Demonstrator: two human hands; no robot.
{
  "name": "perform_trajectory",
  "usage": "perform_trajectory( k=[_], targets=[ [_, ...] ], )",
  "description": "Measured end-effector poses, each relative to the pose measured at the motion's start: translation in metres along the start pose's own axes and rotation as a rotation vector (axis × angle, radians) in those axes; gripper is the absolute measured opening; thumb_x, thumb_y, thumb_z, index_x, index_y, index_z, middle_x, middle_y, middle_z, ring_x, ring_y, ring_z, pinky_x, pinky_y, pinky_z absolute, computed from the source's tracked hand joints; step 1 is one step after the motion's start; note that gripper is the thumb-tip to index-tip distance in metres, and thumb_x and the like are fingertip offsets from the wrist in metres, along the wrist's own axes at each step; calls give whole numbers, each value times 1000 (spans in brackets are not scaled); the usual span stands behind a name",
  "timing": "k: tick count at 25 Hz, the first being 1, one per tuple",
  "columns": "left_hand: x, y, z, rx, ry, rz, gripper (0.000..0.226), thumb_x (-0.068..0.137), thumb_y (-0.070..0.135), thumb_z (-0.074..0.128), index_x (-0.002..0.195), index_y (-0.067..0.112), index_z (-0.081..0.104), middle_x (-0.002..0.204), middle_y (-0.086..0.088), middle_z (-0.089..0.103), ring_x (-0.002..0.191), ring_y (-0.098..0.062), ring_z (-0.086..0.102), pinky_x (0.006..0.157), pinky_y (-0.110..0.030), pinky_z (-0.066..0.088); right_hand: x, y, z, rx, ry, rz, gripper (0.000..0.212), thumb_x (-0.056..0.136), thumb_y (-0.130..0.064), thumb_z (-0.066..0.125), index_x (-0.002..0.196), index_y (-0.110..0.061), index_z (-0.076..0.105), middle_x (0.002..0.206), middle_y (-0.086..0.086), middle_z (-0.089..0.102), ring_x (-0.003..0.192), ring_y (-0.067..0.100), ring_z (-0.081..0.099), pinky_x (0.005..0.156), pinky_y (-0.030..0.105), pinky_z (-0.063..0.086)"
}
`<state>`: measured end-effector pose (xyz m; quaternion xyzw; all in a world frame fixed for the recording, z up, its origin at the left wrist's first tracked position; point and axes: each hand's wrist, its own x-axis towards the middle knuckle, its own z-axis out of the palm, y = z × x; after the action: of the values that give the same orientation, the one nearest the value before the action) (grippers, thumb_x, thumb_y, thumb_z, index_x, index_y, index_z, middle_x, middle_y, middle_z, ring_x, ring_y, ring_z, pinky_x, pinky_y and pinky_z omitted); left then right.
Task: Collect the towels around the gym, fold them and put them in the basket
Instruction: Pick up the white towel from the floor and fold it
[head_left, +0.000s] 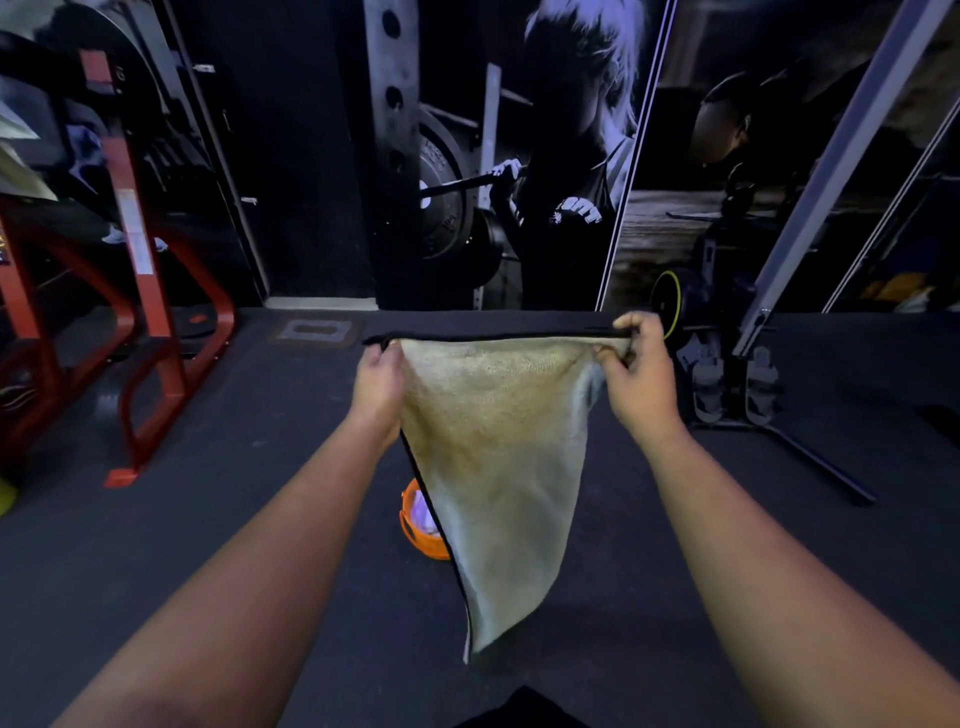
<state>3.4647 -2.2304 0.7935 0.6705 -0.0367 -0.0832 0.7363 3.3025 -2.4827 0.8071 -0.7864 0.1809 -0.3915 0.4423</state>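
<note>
Two bare forearms reach forward from the bottom of the view, and between them, at the lower edge, sits a dark shape that may be the person's clothing, though it is too dim to tell. The left hand (378, 382) pinches one upper corner of a pale beige terry towel with a black hem (498, 457), its fingers curled over the edge. The right hand (635, 374) grips the opposite upper corner, thumb and fingers closed round the black border. The hem runs taut and level from one hand to the other, and the cloth hangs down between the arms, narrowing to a point below the wrists. Just below the left wrist and partly hidden behind the hanging towel, a round orange plastic basket (415, 525) stands on the dark rubber gym floor (260, 467) with something pale inside. Well to the left of the left hand stands a red steel machine frame (140, 291). Beyond the right hand, a black stand with pedals (727, 379) rests near a wall mural of a lifter (561, 156).
</note>
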Motion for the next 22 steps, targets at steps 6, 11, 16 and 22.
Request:
perform_trajectory(
  k=[6,11,16,22],
  targets=[
    [-20,17,-3,1085,-745,357,65,64,53,90,117,25,64,105,12,68,93,-3,62,82,-27,51,-9,-20,3,384,-81,89,53,90,3,64,131,-26,47,88,2,68,83,17,65,79,35,53],
    [-35,44,15,501,-712,189,28,85,25,82,97,2,72,95,-14,77,83,-17,70,79,-36,56,-59,9,21,581,-420,301,75,73,-43,89,134,-12,56,123,7,71,116,22,67,96,39,55],
    [-41,53,30,-216,-597,-19,79,90,68,55,142,9,54,128,-14,65,116,-27,62,102,-43,50,-89,5,53,454,-523,360,27,87,-15,79,113,-9,72,108,10,77,104,24,73,94,44,58],
    [-74,-94,-37,355,-741,-200,117,53,94,66,146,26,45,142,8,60,128,-5,57,102,-27,49,-64,-37,48,697,-422,548,26,94,-19,71,115,-4,69,107,17,76,102,29,73,87,39,60]
  ],
)
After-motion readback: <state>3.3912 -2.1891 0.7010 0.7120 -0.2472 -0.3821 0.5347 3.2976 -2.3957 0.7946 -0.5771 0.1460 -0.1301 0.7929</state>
